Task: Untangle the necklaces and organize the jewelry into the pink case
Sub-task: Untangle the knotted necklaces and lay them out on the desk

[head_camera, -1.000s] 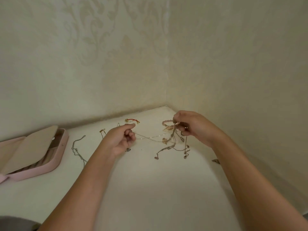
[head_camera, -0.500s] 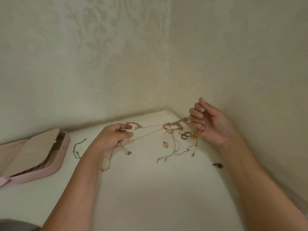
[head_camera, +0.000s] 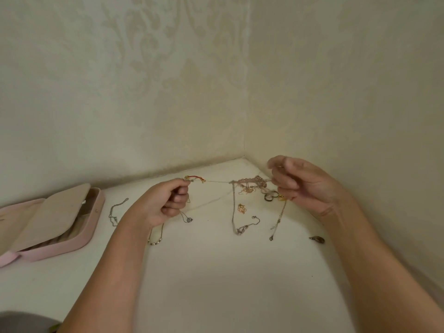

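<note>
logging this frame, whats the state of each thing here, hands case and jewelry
left hand: fist shut on thin chain
right hand: blurred, fingers at tangle, grip unclear
thin chain: pulled taut between hands
tangle: lifted, knotted, strands hanging
pink case: open, inner flap down
silver chain: loose on table
rings: lying on table

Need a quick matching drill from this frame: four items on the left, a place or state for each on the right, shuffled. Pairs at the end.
Items
1. pink case
2. tangled necklaces
3. dark ring
4. small dark piece

Places or states
A. lying alone on the white surface by the right wall
B. stretched in the air between the left hand and the right hand
C. open, at the far left
D. on the surface just below the right fingers

Pairs: 1-C, 2-B, 3-D, 4-A
</note>
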Tool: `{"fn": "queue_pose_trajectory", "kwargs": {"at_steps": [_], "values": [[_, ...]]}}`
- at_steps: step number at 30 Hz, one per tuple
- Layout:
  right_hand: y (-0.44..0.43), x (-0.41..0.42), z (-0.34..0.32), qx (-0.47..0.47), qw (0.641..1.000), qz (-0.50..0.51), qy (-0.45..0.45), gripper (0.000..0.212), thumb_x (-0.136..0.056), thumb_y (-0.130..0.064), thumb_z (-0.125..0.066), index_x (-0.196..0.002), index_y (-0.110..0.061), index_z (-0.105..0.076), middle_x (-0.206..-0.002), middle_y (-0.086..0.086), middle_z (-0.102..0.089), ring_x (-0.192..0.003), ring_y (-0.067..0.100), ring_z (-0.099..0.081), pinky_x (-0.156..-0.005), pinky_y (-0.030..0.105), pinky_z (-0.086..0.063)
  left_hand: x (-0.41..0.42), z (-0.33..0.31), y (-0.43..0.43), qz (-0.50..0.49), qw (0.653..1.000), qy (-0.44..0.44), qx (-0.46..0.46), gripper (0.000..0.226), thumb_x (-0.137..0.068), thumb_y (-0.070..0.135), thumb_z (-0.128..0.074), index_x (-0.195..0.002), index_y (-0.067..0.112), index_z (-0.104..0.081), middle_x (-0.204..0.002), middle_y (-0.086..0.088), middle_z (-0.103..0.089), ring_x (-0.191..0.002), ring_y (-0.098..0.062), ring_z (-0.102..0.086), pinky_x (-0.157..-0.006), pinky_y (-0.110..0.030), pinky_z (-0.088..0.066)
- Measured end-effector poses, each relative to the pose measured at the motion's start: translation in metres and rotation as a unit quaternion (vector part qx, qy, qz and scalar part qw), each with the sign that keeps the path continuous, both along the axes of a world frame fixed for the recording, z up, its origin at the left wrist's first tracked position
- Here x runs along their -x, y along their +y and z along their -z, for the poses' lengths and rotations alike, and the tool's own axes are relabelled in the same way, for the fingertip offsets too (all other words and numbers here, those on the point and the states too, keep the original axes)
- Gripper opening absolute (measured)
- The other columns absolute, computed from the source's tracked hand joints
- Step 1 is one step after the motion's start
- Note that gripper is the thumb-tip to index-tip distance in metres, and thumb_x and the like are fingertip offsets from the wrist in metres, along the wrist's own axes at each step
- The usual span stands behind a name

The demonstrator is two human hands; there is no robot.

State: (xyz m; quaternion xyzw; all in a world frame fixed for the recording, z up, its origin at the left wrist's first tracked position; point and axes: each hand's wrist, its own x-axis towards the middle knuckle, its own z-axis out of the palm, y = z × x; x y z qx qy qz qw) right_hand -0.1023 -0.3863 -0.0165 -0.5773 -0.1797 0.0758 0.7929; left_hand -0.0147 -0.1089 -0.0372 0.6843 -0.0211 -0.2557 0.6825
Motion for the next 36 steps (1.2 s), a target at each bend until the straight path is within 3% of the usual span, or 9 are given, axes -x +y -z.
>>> {"fn": "queue_pose_trajectory", "kwargs": {"at_steps": [3,7,14,18,22,26,28,31,36], "values": [[-0.004,0.003,0.000,0.082,0.996,-0.019,0.022,0.052,-0.075,-0.045,-0.074,-0.123,-0.025,-0.066,-0.044,-0.011,-0.030,-0.042,0.002,-0.022,-0.041,0.013,-0.027,0.003,-0.005,0.002,0.013,0.994,0.020,0.103,0.035,-0.097,0.017,-0.038,-0.067,0.015,-0.056,-0.048,0.008,-0.032,-0.032,0.000,-0.019,-0.031,-0.014,-0.009],[-0.006,0.007,-0.002,0.140,0.989,-0.020,0.034,0.041,-0.091,-0.031,-0.058,-0.132,-0.031,-0.056,-0.041,-0.010,-0.026,-0.038,0.002,-0.021,-0.041,0.016,-0.021,0.001,-0.003,0.002,0.036,0.994,0.010,0.107,0.033,-0.098,0.011,-0.035,-0.110,0.016,-0.066,-0.054,0.007,-0.036,-0.034,0.001,-0.020,-0.032,-0.012,-0.009],[0.007,0.007,-0.004,0.291,0.956,-0.033,0.017,0.038,-0.096,-0.027,-0.051,-0.134,-0.029,-0.055,-0.044,-0.005,-0.023,-0.041,0.010,-0.018,-0.047,0.026,-0.017,0.006,0.011,-0.013,0.016,0.981,-0.106,-0.165,0.029,-0.091,-0.004,-0.047,-0.107,0.007,-0.068,-0.077,-0.008,-0.063,-0.052,-0.013,-0.049,-0.047,-0.021,-0.043],[0.022,0.006,-0.001,0.332,0.941,-0.065,-0.001,0.038,-0.099,-0.019,-0.044,-0.136,-0.027,-0.053,-0.043,-0.006,-0.025,-0.039,0.011,-0.021,-0.058,0.041,-0.014,0.012,0.013,-0.020,0.079,0.917,-0.240,-0.308,0.037,-0.082,-0.001,-0.059,-0.112,0.020,-0.066,-0.108,0.002,-0.068,-0.086,-0.007,-0.061,-0.074,-0.019,-0.046],[0.030,0.003,0.000,0.330,0.939,-0.096,-0.009,0.037,-0.100,-0.018,-0.044,-0.134,-0.029,-0.055,-0.048,0.000,-0.023,-0.040,0.012,-0.019,-0.055,0.038,-0.012,0.028,0.009,-0.035,0.267,0.935,-0.223,-0.070,0.050,-0.081,-0.005,-0.059,-0.128,0.012,-0.056,-0.124,-0.005,-0.063,-0.121,-0.013,-0.056,-0.097,-0.025,-0.041],[0.026,0.005,-0.004,0.322,0.944,-0.077,0.013,0.035,-0.096,-0.019,-0.050,-0.130,-0.024,-0.058,-0.043,-0.004,-0.032,-0.039,0.009,-0.026,-0.047,0.030,-0.016,0.039,0.006,-0.046,0.247,0.958,-0.138,0.050,0.008,-0.083,0.013,-0.065,-0.078,0.014,-0.072,-0.059,-0.002,-0.050,-0.061,-0.014,-0.059,-0.079,-0.032,-0.054],[0.021,0.004,-0.005,0.319,0.947,-0.044,0.017,0.028,-0.087,-0.023,-0.060,-0.114,-0.021,-0.066,-0.044,-0.004,-0.039,-0.040,0.009,-0.029,-0.045,0.026,-0.014,0.038,0.002,-0.044,0.195,0.973,-0.067,0.106,0.026,-0.083,0.022,-0.057,-0.060,0.017,-0.066,-0.050,0.006,-0.030,-0.044,-0.006,-0.039,-0.049,-0.021,-0.049],[0.016,0.003,-0.006,0.338,0.940,0.047,0.023,0.008,-0.082,-0.017,-0.070,-0.087,-0.011,-0.069,-0.049,-0.002,-0.050,-0.040,0.005,-0.030,-0.040,0.017,-0.018,0.033,-0.004,-0.037,0.157,0.966,0.007,0.204,0.034,-0.085,0.021,-0.045,-0.061,0.016,-0.068,-0.049,0.009,-0.027,-0.038,0.000,-0.025,-0.029,-0.009,-0.019],[0.029,-0.004,-0.001,0.281,0.929,0.240,0.006,0.011,-0.089,-0.019,-0.065,-0.080,-0.014,-0.068,-0.058,-0.002,-0.061,-0.041,0.006,-0.032,-0.042,0.017,-0.024,0.035,-0.001,-0.039,0.228,0.950,0.046,0.208,0.034,-0.082,0.001,-0.047,-0.078,0.018,-0.076,-0.050,0.007,-0.037,-0.036,0.001,-0.017,-0.026,-0.008,-0.013]]}}
